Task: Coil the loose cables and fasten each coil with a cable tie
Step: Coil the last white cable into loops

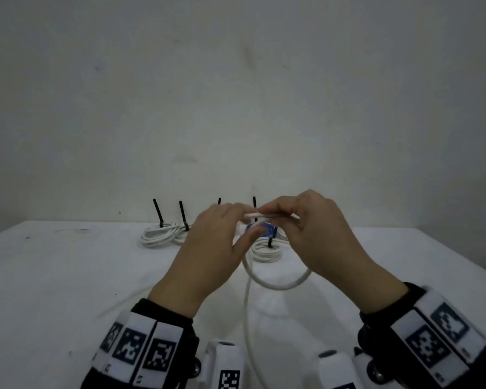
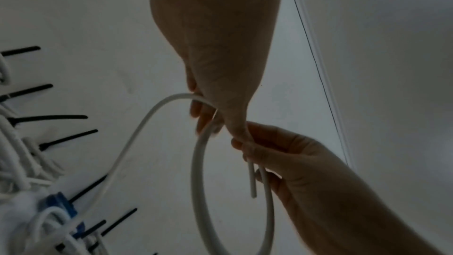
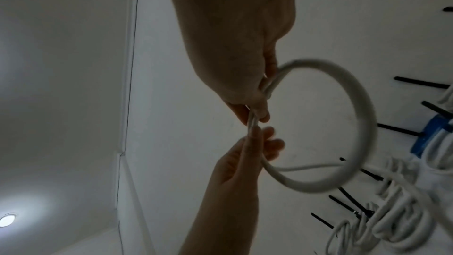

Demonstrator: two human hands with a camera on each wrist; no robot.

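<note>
Both hands up above the tabletop [image 1: 68,276]: left hand [image 1: 208,248] & right hand [image 1: 320,234] each pinching the white cable [image 1: 278,286] at the top of one hanging loop. Rest of cable trails down twd the person. Tied coils [image 1: 159,234] w/ black cable ties [image 1: 158,211] sit near the tabletop's far edge.

I hold a white cable [image 1: 278,284] bent into one round loop above the table, its loose tail trailing toward me. Farther back lie white coils [image 1: 159,234], each bound by a black tie [image 1: 158,213] standing upright.
</note>
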